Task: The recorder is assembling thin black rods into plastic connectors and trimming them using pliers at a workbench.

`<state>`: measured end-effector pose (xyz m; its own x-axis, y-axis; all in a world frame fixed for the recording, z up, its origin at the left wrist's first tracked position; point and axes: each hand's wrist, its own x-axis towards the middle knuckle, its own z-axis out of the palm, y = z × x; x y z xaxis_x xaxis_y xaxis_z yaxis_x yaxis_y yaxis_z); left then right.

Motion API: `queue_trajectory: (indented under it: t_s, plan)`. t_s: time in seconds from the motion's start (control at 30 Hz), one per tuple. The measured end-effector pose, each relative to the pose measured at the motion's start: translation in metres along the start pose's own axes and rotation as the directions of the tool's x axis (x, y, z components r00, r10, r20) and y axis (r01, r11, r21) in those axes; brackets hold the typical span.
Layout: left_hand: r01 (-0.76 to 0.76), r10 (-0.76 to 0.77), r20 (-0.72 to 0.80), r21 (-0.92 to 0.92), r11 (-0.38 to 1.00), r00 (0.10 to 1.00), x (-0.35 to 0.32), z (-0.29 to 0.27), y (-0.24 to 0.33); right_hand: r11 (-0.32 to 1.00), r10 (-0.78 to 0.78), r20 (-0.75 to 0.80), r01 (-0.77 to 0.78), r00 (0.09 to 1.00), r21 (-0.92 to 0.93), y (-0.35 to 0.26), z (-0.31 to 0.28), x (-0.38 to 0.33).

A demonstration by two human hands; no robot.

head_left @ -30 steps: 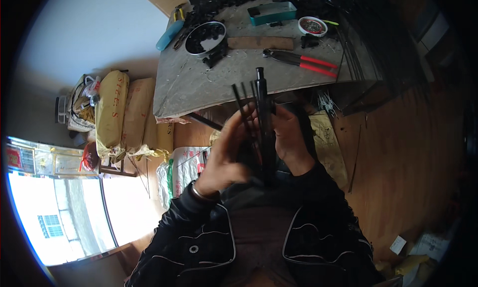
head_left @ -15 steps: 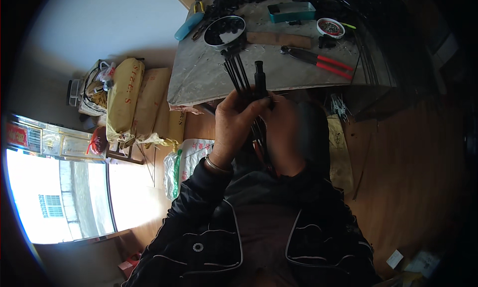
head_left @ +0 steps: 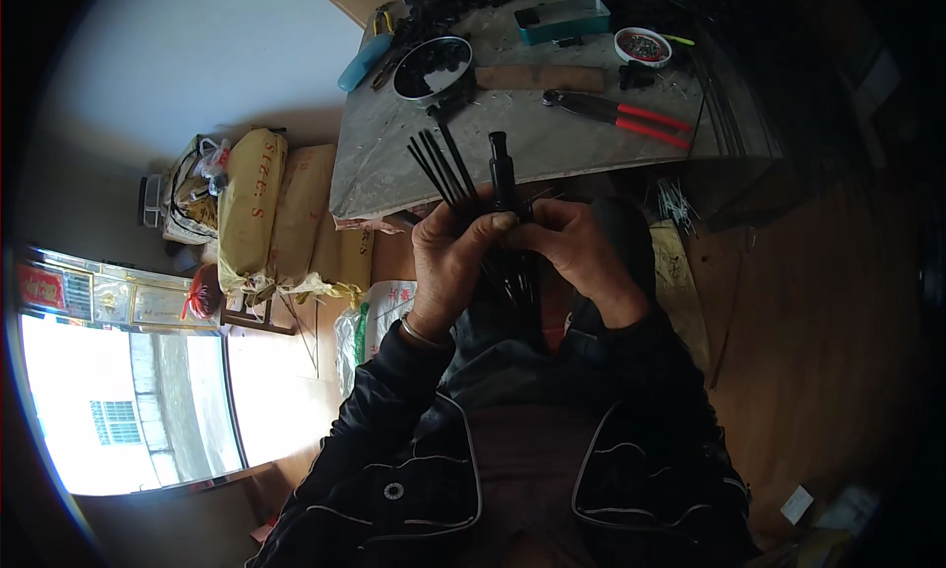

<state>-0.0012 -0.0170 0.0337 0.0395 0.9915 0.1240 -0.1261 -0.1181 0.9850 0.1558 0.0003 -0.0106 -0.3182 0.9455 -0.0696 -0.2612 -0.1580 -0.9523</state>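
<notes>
In front of my lap, just off the table's near edge, I hold a black umbrella frame with both hands. Its stepped tube points up and away, and a bunch of thin black ribs fans out to the left of it. More ribs hang below my hands toward my knees. My left hand is closed round the ribs, its thumb pressed at the foot of the tube. From the other side my right hand pinches the same spot with thumb and fingers. What lies between the fingertips is too small to make out.
On the grey table are a round bowl of black parts, a wooden strip, red-handled pliers, a teal tray and a small white dish of tiny metal pieces. Tan sacks stand at the left.
My right hand, blurred half a second ago, has come up and in to the foot of the tube, where its fingers now pinch. The ribs have spread further left.
</notes>
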Motion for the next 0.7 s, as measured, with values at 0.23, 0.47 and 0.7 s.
queue_trajectory:
  t_s: [0.23, 0.47, 0.7]
  plan:
    - [-0.003, 0.0, 0.018, 0.159, 0.987, 1.0, -0.002, 0.0, 0.012, 0.978, 0.106, 0.133, -0.127, 0.985, 0.164, -0.009, 0.0, 0.005]
    - [0.039, -0.058, 0.051, 0.317, 0.947, 0.997, 0.006, -0.014, 0.017, 0.994, -0.006, 0.003, 0.006, 1.0, -0.11, -0.009, 0.014, 0.001]
    - [0.132, -0.132, 0.19, 0.013, 0.991, 0.973, 0.007, -0.013, 0.018, 0.98, 0.173, 0.135, -0.184, 0.976, 0.076, -0.004, 0.001, 0.008]
